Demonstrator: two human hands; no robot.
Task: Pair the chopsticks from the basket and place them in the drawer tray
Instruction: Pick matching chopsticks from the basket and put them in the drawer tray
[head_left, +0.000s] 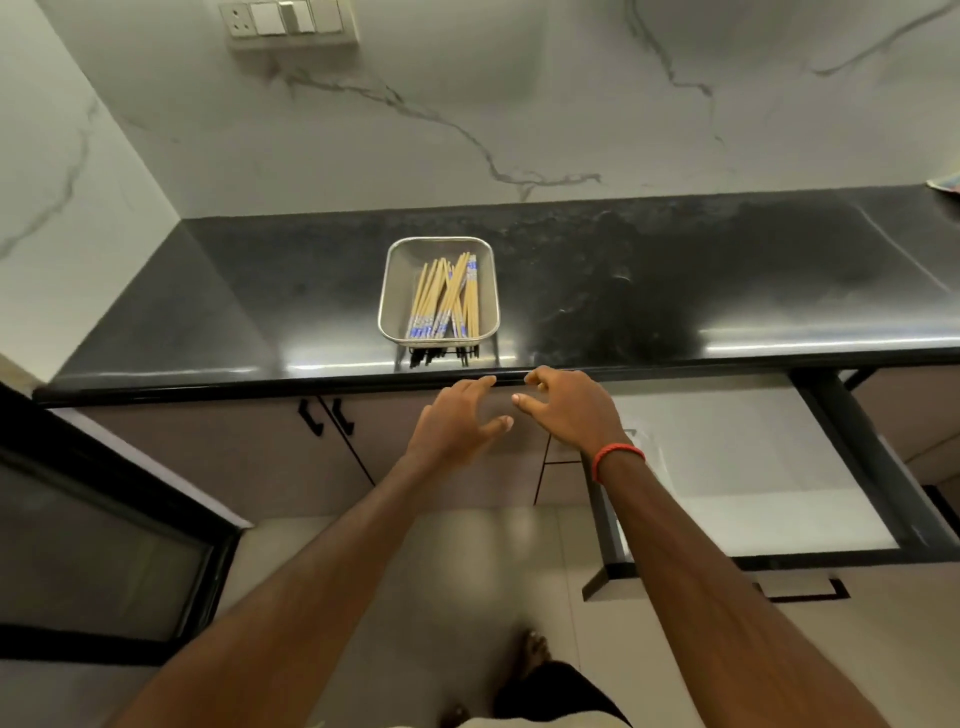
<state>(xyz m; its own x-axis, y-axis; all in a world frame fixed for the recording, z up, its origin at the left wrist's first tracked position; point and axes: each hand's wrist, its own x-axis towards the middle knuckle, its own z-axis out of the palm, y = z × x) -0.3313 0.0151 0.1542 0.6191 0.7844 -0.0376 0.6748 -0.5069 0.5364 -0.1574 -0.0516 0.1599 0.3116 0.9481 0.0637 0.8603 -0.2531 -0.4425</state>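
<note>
1. Chopsticks (444, 301) lie in a heap inside the metal basket (399, 280). The basket sits on the black counter (675, 291), close to its front edge.
2. The sticks run the long way, from me toward the wall. Most of the blue ends point at me. A few sticks lean and cross over the others.
3. My left hand (452, 421) hangs just in front of the counter edge. Its fingers (475, 385) are spread and a little bent, and they hold nothing.
4. My right hand (566, 410), the one with the red band (618, 454), is beside it, more to the right. Its fingers are loose and empty too. The two hands are near each other but do not touch.
5. No hand touches the basket. A strip of counter lies between my fingers and its near rim.
6. The basket is straight ahead of my left hand, so I think that hand is nearer. My right hand would have to go forward and also across to the left.
7. The drawer (753, 467) is pulled open on my right, under the counter. It looks white inside. I cannot make out the tray well. My right hand is the closer one for putting sticks in there.
8. I think no pair is made yet. To start, I should reach up over the edge and pinch the blue ends, which face me. The sticks are crossed, so lifting one may drag others along.
</note>
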